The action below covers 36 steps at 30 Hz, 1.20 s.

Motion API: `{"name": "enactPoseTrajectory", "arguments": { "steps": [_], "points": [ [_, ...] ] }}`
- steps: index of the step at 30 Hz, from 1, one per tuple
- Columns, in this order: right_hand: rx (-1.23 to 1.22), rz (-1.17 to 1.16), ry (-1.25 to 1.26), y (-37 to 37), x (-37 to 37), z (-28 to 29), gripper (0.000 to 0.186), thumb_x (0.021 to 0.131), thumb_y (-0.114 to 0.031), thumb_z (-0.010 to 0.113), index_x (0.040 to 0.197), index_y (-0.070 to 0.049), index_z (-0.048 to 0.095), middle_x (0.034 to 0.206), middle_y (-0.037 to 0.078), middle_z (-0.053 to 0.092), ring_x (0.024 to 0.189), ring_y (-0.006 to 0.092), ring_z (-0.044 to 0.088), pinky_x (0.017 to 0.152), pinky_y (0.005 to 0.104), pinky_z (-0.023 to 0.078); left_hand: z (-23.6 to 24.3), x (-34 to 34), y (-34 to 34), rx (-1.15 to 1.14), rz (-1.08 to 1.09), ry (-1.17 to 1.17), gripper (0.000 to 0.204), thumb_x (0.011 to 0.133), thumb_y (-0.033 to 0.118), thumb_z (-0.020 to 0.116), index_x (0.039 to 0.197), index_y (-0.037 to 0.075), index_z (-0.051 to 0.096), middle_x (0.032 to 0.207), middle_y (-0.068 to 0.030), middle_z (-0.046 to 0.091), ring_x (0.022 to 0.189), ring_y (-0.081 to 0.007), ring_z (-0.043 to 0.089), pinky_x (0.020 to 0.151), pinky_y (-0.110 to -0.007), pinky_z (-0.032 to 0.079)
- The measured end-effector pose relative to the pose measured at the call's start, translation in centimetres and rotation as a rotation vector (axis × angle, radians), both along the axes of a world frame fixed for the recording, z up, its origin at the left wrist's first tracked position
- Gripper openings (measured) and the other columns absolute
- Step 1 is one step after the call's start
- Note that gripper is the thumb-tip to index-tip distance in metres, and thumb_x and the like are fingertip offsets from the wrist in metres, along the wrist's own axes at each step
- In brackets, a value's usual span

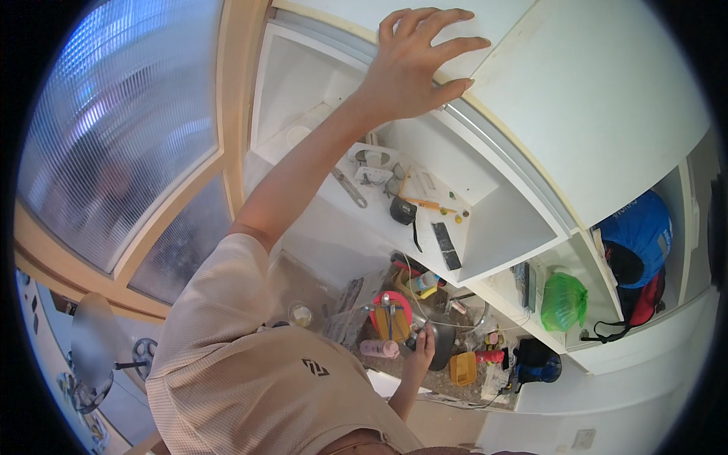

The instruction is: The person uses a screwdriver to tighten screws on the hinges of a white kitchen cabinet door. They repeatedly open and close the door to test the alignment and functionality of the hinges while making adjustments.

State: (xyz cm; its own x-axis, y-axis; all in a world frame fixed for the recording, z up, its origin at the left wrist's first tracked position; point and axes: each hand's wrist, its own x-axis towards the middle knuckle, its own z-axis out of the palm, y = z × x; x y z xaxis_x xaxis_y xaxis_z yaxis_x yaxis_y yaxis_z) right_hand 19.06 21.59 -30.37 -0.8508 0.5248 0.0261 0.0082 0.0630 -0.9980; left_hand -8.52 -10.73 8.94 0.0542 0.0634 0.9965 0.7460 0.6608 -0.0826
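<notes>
My left hand (pixel 425 64) is stretched up with its fingers spread, against the lower edge of a white cabinet door (pixel 591 98). Below it lies the open cabinet shelf (pixel 387 216). On that shelf are a black pouch (pixel 403 211) with a strap, a dark flat bar (pixel 446 246), a grey metal strip (pixel 349 188), sunglasses (pixel 395 179) and small loose items. Lower down, over the cluttered counter, my right hand (pixel 426 345) has its fingers closed around a small dark and silvery object (pixel 412 340). Its kind is too small to make out.
The counter holds a pink bowl (pixel 402 300), a pink bottle (pixel 379 348), a grey rounded vessel (pixel 442 343) and a yellow basket (pixel 462 368). A white cord crosses above. A green bag (pixel 563 302) and blue bag (pixel 641 236) sit in cabinets rightward. A ribbed-glass door (pixel 125 129) stands left.
</notes>
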Motion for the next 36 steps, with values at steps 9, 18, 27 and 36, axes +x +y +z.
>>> {"name": "enactPoseTrajectory", "arguments": {
  "steps": [9, 18, 27, 36],
  "points": [
    [0.106, -0.085, 0.008, 0.1, 1.4, -2.0, 0.047, 0.107, -0.024, 0.057, 0.146, 0.000, 0.051, 0.122, 0.008, 0.064, 0.105, 0.0146, 0.061, 0.090, 0.0302, 0.050, 0.0, -3.0, 0.5, 0.070, 0.015, 0.047, 0.050, 0.071, 0.023, 0.082, 0.119, 0.028, 0.073, 0.140, 0.0013, 0.055, 0.130, -0.0297, 0.043, 0.113, -0.054, 0.029],
    [-0.069, -0.093, -0.024, -1.0, 2.5, -1.4, 0.044, 0.108, -0.023, 0.054, 0.144, 0.002, 0.052, 0.120, 0.009, 0.064, 0.105, 0.0171, 0.062, 0.092, 0.0316, 0.050, -0.4, -3.3, -0.8, -0.094, 0.136, 0.007, 0.052, 0.081, 0.039, 0.081, 0.131, 0.035, 0.069, 0.149, 0.0015, 0.052, 0.137, -0.0308, 0.041, 0.114, -0.054, 0.029],
    [-0.075, 0.069, 0.009, -0.3, -1.3, -1.0, 0.047, 0.107, -0.023, 0.056, 0.143, 0.005, 0.053, 0.118, 0.011, 0.067, 0.103, 0.0151, 0.062, 0.093, 0.0307, 0.049, -1.2, -4.5, -0.3, -0.043, 0.191, 0.107, 0.048, 0.087, 0.052, 0.070, 0.134, 0.044, 0.065, 0.152, 0.0074, 0.050, 0.136, -0.0230, 0.043, 0.116, -0.059, 0.026],
    [-0.149, 0.027, 0.215, -0.9, -8.0, 6.8, 0.047, 0.105, -0.024, 0.060, 0.143, 0.003, 0.052, 0.110, 0.008, 0.065, 0.095, 0.0166, 0.061, 0.089, 0.0306, 0.049, 1.6, -2.8, -1.5, -0.236, 0.010, -0.087, 0.054, 0.095, 0.039, 0.067, 0.144, 0.020, 0.058, 0.163, -0.0072, 0.036, 0.146, -0.0316, 0.034, 0.119, -0.059, 0.024]
  ]
}}
